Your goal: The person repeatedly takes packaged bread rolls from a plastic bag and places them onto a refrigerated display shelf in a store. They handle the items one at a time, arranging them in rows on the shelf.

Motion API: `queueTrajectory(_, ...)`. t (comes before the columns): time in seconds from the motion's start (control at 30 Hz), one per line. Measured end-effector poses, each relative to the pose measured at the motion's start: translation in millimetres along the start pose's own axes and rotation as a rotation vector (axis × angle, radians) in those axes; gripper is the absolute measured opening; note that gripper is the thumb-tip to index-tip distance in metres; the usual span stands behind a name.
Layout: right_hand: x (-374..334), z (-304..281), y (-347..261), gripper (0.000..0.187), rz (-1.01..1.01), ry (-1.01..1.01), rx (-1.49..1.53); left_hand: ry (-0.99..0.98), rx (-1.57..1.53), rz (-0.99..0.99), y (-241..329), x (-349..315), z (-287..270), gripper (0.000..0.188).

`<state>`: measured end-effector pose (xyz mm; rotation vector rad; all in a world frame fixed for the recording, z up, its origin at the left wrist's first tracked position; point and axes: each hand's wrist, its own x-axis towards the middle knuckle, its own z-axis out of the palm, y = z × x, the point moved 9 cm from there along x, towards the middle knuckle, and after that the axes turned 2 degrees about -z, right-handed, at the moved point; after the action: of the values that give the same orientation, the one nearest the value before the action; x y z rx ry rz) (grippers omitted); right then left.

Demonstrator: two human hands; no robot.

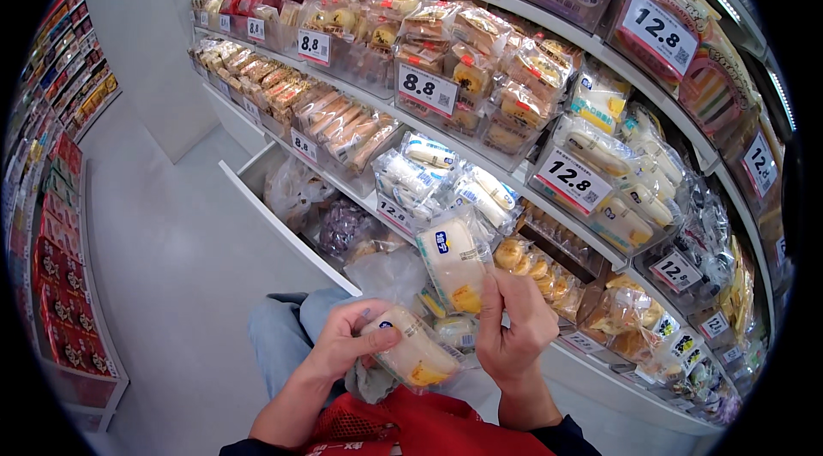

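Note:
My left hand (341, 338) is closed round a packaged bread (413, 351), a pale loaf in a clear wrapper with a yellow patch at its lower end. Another packaged bread (451, 261) of the same look hangs upright from my right hand (519, 321), its wrapper edge pinched between thumb and fingers. Behind and below the two packs, more wrapped breads (456, 332) lie partly hidden by my hands. A crumpled clear plastic bag (386, 278) is just beyond my left hand.
A pulled-out drawer (283, 237) under the shelves holds bagged goods. Tiered shelves of wrapped pastries (339, 126) with price tags (427, 89) curve round ahead and right. White-wrapped breads (410, 173) fill a bin. A floor aisle (171, 285) and red-boxed shelving (73, 302) lie left.

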<state>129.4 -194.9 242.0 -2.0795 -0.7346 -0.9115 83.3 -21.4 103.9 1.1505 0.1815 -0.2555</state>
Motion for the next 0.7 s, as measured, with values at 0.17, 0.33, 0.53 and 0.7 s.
queueTrajectory(0.17,1,2,6,0.01,0.046,-0.096,0.103,0.003,-0.026,0.071,12,4,5,0.044)
queueTrajectory(0.33,-4,17,13,0.007,0.239,-0.457,0.404,0.131,-0.046,0.27,29,2,-3,0.055)
queueTrajectory(0.53,-18,23,14,0.008,0.262,-0.535,0.488,0.228,0.029,0.24,16,9,-3,0.059)
queueTrajectory(0.7,-30,33,12,0.009,0.273,-0.524,0.504,0.264,-0.117,0.119,-23,20,-11,0.042)
